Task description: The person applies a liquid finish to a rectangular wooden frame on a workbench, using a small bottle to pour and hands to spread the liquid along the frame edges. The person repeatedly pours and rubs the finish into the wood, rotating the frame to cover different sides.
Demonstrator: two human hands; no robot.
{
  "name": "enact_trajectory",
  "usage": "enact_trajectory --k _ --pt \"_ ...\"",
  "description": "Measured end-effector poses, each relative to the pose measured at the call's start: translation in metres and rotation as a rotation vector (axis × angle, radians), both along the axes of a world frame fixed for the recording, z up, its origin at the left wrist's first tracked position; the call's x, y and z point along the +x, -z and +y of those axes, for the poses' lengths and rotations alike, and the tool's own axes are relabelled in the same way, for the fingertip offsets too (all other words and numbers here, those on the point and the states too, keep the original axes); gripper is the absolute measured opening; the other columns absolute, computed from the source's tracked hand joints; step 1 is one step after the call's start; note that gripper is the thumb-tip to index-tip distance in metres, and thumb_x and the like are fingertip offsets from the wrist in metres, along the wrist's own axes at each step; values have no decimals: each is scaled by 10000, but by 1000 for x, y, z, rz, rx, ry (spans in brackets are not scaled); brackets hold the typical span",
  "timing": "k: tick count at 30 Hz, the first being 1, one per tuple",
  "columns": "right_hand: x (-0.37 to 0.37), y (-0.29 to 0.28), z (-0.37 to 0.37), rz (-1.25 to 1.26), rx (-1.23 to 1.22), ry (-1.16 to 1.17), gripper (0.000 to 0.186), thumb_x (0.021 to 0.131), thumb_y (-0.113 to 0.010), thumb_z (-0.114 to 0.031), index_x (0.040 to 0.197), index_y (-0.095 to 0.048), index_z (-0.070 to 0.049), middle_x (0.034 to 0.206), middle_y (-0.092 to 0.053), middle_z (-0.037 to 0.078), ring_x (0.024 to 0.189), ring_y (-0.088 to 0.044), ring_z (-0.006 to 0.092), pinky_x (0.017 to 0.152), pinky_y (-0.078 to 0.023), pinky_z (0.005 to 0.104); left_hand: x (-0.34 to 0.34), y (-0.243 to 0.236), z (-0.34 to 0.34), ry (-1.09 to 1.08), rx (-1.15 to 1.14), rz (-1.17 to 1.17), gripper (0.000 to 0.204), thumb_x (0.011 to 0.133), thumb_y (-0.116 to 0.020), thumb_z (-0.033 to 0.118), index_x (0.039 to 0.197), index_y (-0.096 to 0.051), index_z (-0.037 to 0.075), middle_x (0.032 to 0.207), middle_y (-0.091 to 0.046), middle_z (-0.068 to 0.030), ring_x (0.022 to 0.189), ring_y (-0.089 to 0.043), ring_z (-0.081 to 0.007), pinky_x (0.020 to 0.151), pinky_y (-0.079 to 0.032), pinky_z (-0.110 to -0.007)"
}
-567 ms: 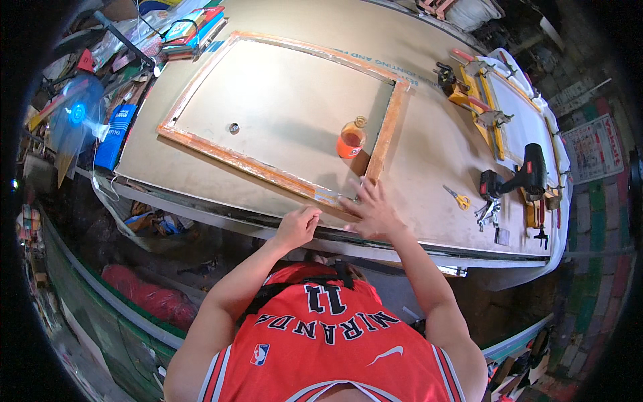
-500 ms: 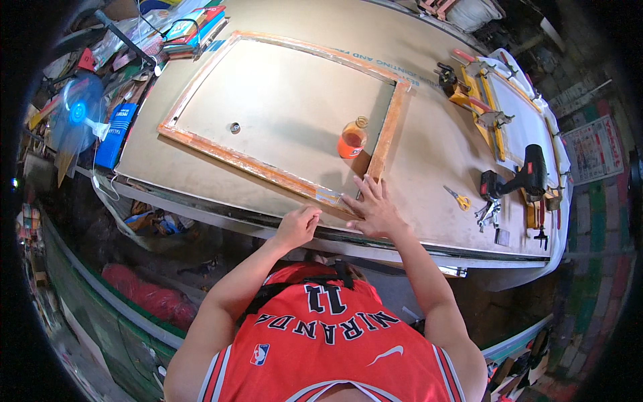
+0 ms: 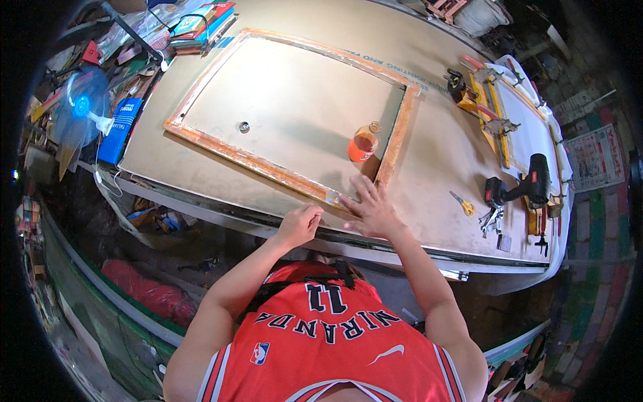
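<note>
The wooden frame (image 3: 248, 159) lies flat on the table (image 3: 429, 208). The right hand (image 3: 370, 210) is spread at its near right corner. The left hand (image 3: 299, 226) is curled; I cannot tell if it pinches anything. Shoving the frame hard could tip the bottle (image 3: 362, 148) inside.

I see my right grip (image 3: 370, 209) spread at the wooden frame's (image 3: 398, 137) near right corner, my left grip (image 3: 300, 225) curled close by the tabletop's (image 3: 439, 154) edge. An orange-and-clear bottle (image 3: 362, 146) stands inside the frame; yellow-handled scissors (image 3: 467, 208) and a cordless drill (image 3: 535, 181) lie to its right.
</note>
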State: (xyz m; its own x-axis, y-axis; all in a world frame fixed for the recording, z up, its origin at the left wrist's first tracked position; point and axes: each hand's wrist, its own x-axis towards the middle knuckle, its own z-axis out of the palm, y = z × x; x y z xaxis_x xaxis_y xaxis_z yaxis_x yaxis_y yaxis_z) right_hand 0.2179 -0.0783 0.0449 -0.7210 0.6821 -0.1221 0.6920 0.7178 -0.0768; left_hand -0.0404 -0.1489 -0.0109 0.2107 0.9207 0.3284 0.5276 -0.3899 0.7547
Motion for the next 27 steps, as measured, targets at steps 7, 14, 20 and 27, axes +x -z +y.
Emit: enact_trajectory --k 7,14,20,27 --pt "-16 -6 2 11 -58 -56 787 890 -557 -734 1557 -447 -333 1680 -234 135 1559 -155 408 1214 -111 697 -8 -2 4 -14 39 -8 138 907 -641 38 1044 -627 49 917 -679 -160 802 -686 -386 680 -560 -473" --pt "-27 3 7 86 -49 -73 777 896 -568 -716 1558 -443 -329 1671 -232 154 1546 -181 417 1197 -150 711 -19 -9 6 -9 9 -13 137 908 -637 30 1044 -626 48 935 -677 -154 800 -684 -383 678 -563 -469" --pt "-39 0 9 71 -48 -115 799 877 -604 -710 1562 -435 -335 1675 -220 172 1543 -180 437 1195 -163 711 -30 -9 8 -18 11 6 148 915 -639 37 1061 -620 49 951 -678 -154 803 -686 -384 677 -565 -468" --pt "-49 2 13 67 -67 -122 795 885 -587 -717 1564 -436 -332 1676 -228 168 1556 -159 424 1203 -162 695 -42 -9 10 -30 3 3 142 919 -639 38 1059 -621 55 954 -684 -153 802 -695 -383 673 -570 -465"
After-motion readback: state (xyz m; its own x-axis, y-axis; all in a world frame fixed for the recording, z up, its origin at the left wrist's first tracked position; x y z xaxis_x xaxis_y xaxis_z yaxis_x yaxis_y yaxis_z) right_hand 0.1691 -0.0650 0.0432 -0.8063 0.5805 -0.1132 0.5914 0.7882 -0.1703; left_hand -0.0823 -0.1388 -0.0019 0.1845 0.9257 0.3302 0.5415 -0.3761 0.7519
